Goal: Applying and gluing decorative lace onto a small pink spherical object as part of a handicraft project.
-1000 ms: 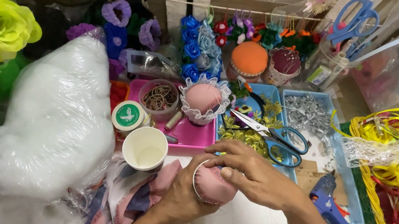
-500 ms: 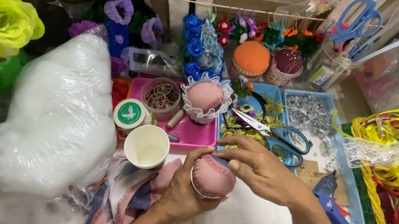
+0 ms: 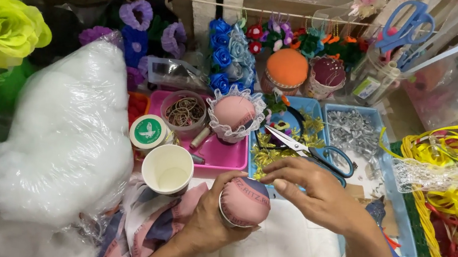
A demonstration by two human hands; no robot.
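Since a second ago the right hand (image 3: 315,193) has lifted slightly | left hand (image 3: 211,220) clasps the pink stuffed cup (image 3: 245,201) steady above the cloth | right fingertips pinch its rim fabric, smoothing it

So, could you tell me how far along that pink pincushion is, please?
Done: the pink cushion is already stuffed into a round dome. In hand: the left hand grips it while the right hand works its top edge. Left: it lacks the lace frill of the finished cushion behind.
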